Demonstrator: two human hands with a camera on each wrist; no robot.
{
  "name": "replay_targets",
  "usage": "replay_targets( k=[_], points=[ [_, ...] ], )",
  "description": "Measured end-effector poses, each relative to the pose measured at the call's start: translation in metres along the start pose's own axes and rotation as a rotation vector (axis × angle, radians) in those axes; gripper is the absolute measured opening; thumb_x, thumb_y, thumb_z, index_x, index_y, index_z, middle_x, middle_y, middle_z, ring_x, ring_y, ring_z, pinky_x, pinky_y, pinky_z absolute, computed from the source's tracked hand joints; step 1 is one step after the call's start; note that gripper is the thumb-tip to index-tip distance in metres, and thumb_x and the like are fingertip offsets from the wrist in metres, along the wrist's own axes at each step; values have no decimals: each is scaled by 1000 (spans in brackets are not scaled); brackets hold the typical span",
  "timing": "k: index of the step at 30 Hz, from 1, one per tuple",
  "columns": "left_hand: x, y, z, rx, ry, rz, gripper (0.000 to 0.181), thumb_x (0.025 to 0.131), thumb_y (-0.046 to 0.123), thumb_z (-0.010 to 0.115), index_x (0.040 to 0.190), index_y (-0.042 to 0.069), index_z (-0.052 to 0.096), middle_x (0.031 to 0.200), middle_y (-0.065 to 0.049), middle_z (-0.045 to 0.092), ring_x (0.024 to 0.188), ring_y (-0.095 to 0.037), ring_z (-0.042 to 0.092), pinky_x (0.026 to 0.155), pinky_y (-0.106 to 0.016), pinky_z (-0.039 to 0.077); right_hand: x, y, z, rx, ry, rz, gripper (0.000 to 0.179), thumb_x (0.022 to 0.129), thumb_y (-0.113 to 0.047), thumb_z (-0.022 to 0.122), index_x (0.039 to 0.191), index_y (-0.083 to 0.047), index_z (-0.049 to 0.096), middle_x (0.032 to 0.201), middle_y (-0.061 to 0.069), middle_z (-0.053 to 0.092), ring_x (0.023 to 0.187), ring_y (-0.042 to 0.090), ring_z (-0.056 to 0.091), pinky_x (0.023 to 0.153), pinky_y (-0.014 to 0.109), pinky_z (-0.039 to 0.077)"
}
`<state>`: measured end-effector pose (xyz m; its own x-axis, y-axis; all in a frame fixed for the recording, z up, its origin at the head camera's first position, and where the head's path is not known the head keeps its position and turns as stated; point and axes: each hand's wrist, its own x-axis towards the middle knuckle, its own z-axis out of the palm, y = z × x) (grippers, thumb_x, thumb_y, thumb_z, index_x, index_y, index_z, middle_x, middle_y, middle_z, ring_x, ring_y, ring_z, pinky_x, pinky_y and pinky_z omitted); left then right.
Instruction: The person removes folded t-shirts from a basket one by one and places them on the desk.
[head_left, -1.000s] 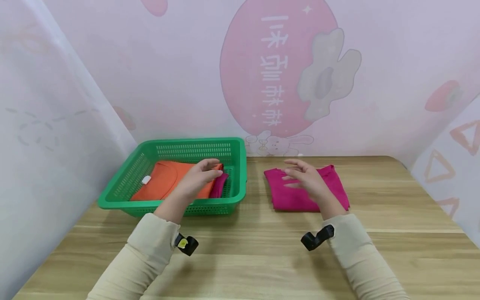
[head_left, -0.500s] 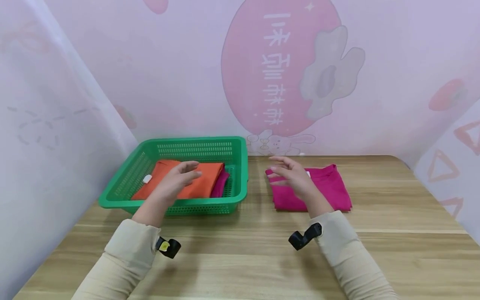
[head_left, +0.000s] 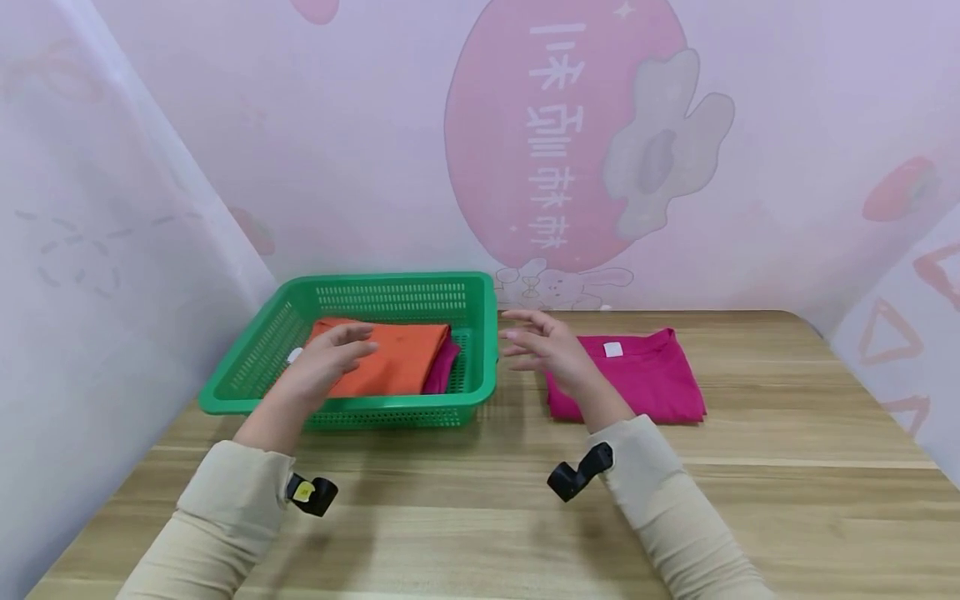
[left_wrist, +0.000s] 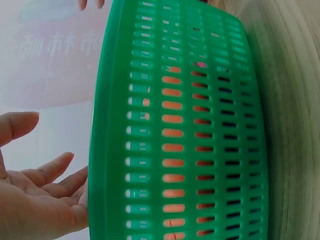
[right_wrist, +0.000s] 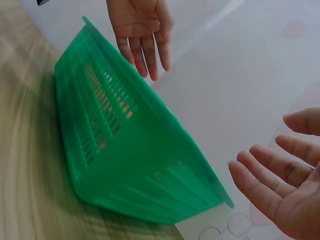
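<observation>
A green plastic basket (head_left: pixel 483 333) stands on the left half of the table. In it lies a folded orange garment (head_left: pixel 405 354) with a white tag, on top of a magenta one (head_left: pixel 444 365). My left hand (head_left: pixel 318 367) hovers over the basket's left front part, fingers loosely extended, holding nothing. Just right of the basket's right rim, my right hand (head_left: pixel 551 350) is held in the air, fingers spread and free of anything. Behind its wrist, a folded magenta garment (head_left: pixel 645 379) with a white label lies on the table, partly hidden by the hand and forearm.
The wooden table (head_left: pixel 465 533) runs up to a pale printed wall covering (head_left: pixel 360 150) at the back. A similar sheet hangs close on the left side, near the basket. Each wrist carries a small black camera (head_left: pixel 313 495).
Both hands have shifted left. The right hand has moved from above the folded magenta garment toward the basket's right rim, uncovering the white label. The basket and garments have stayed put.
</observation>
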<state>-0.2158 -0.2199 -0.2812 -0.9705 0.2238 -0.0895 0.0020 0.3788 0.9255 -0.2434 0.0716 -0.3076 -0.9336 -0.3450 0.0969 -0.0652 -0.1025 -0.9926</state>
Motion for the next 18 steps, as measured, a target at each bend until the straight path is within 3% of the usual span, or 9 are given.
replay_targets(
  k=[4,11,18],
  points=[
    [0,-2,-7,21,5,-4,61,89,29,47,135,2,20,138,-17,18,122,-37,20,98,-48,17,4,-2,10,14,-23,17,41,87,-10,49,125,1,40,117,26,45,96,36,52,78,45,43],
    [1,-6,-19,82,13,-26,62,89,33,45,136,1,18,138,-20,18,122,-39,19,97,-50,18,12,-3,22,3,-84,2,38,87,-12,50,123,-2,43,115,21,50,91,26,57,75,40,46],
    [0,-12,-33,128,31,-84,69,87,40,46,137,2,17,140,-18,10,122,-43,17,96,-52,18,19,-3,34,8,-128,14,34,88,-10,48,121,-2,44,110,19,53,87,22,57,75,40,46]
  ],
)
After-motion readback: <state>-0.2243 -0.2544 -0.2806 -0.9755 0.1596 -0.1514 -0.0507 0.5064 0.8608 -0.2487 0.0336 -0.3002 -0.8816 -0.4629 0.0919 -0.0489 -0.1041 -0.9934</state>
